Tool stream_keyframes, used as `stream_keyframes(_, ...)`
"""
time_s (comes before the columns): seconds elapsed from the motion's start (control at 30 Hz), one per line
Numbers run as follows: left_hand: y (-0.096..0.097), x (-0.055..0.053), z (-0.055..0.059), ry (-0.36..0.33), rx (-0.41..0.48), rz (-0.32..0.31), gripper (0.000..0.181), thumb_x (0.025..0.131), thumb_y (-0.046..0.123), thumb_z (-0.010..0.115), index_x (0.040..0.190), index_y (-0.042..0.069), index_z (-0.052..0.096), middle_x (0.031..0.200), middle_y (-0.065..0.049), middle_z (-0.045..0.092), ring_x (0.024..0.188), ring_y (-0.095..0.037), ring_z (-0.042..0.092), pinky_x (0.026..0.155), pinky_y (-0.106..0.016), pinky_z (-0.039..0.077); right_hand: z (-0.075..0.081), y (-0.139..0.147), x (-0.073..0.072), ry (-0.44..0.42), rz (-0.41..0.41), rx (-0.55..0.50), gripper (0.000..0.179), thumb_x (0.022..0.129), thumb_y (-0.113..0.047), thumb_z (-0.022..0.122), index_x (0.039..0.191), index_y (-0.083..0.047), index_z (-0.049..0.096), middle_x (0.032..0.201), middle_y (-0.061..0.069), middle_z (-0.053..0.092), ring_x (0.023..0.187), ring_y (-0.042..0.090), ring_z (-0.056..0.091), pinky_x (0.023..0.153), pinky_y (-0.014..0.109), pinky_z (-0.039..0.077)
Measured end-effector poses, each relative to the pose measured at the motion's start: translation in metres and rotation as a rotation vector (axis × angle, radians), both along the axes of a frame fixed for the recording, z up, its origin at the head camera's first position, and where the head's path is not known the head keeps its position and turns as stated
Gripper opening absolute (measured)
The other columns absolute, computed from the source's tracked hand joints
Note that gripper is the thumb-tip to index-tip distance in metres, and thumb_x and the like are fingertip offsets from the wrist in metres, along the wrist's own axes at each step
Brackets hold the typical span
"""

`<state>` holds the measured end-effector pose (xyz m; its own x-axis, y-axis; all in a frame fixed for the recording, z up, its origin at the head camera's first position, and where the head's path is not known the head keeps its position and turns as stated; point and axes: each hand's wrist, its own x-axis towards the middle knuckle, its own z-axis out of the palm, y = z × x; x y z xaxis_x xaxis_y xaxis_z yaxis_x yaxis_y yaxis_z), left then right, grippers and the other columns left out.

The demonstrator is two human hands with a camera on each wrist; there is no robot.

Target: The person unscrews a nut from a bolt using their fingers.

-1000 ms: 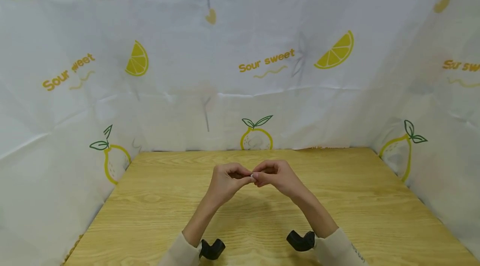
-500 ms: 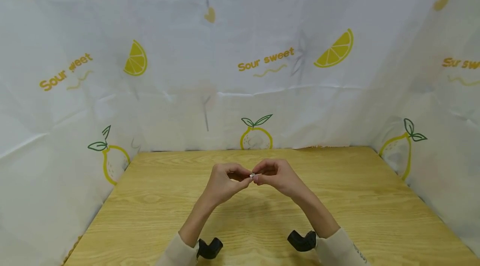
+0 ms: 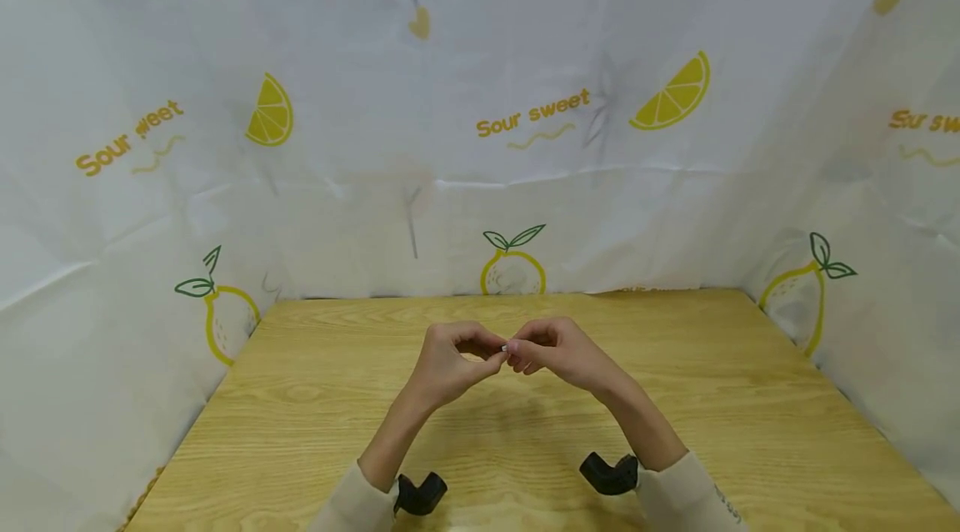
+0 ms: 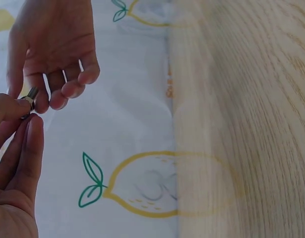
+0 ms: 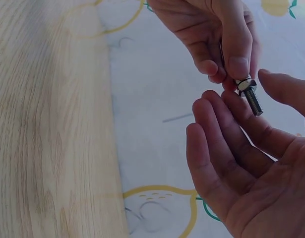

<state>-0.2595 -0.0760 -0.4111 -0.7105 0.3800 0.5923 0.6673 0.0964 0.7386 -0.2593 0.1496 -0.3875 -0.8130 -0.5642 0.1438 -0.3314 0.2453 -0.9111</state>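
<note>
In the right wrist view, a small metal bolt (image 5: 255,102) points its threaded shank toward the lower right. A shiny hexagonal collar (image 5: 245,86) sits round its upper end, too small to tell whether nut or head. My left hand (image 3: 444,365) pinches that end between thumb and fingers. My right hand (image 3: 561,354) meets it fingertip to fingertip; its fingers are loosely bent, the index fingertip close by the collar and the thumb apart. The left wrist view also shows the bolt (image 4: 31,94), partly covered by the left thumb. Both hands are raised above the table.
The wood-grain table (image 3: 300,407) spreads beneath the hands. White lemon-print cloth (image 3: 360,223) hangs behind it and along both sides. Black angled mounts (image 3: 422,493) are at both wrists, beside the cream sleeves (image 3: 352,503).
The hands stay joined in nearly the same place. The right thumb and fingers have shifted slightly around the bolt, which showed more plainly half a second ago. The head view has tilted slightly.
</note>
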Motion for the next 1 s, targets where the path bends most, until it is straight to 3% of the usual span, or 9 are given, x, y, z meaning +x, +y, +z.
stream_keyframes(0.13,0.0001,-0.0001,0.0002,0.021,0.008,-0.001,0.008,0.089,-0.001,0.078,0.093,0.004,0.081,0.089,-0.013,0.08,0.074,-0.013,0.076,0.07,-0.03,0.066,0.0013,-0.0021,-0.0002,-0.021,-0.002,0.022,0.036,0.11,-0.027,0.053,0.106,0.003,0.072,0.102,0.022,0.074,0.094,0.037,0.073,0.084,0.038,0.064)
stream_keyframes(0.4,0.0007,-0.0003,0.0015,0.04,0.004,0.001,0.008,0.088,-0.001,0.078,0.093,0.005,0.081,0.087,-0.012,0.08,0.074,-0.014,0.076,0.069,-0.029,0.066,0.0027,-0.0008,0.0002,-0.012,0.009,0.0,0.03,0.108,-0.025,0.057,0.11,0.002,0.07,0.102,0.022,0.074,0.09,0.022,0.073,0.083,0.04,0.064)
stream_keyframes(0.63,-0.0003,0.001,0.0033,0.028,-0.003,0.005,0.008,0.088,-0.001,0.079,0.094,0.004,0.081,0.087,-0.012,0.079,0.074,-0.012,0.076,0.069,-0.029,0.066,0.0049,-0.0013,0.0015,0.022,-0.005,-0.001,0.024,0.105,-0.021,0.062,0.112,0.001,0.07,0.101,0.023,0.073,0.092,0.028,0.073,0.081,0.04,0.064)
stream_keyframes(0.87,-0.0005,0.0012,0.0031,0.005,-0.005,0.005,0.009,0.087,-0.002,0.079,0.093,0.004,0.08,0.088,-0.013,0.079,0.075,-0.011,0.076,0.069,-0.03,0.066,0.0053,-0.0018,0.003,0.023,-0.001,-0.035,0.022,0.103,-0.015,0.065,0.114,0.003,0.068,0.103,0.024,0.072,0.085,0.013,0.072,0.078,0.037,0.064)
stream_keyframes(1.0,-0.0003,0.0011,0.0034,0.009,-0.004,0.006,0.008,0.087,-0.002,0.079,0.093,0.003,0.08,0.087,-0.013,0.079,0.075,-0.011,0.076,0.07,-0.03,0.066,0.0058,-0.0011,0.0031,0.005,0.007,-0.051,0.025,0.102,-0.011,0.066,0.12,0.007,0.064,0.103,0.025,0.072,0.084,0.011,0.072,0.076,0.032,0.063)
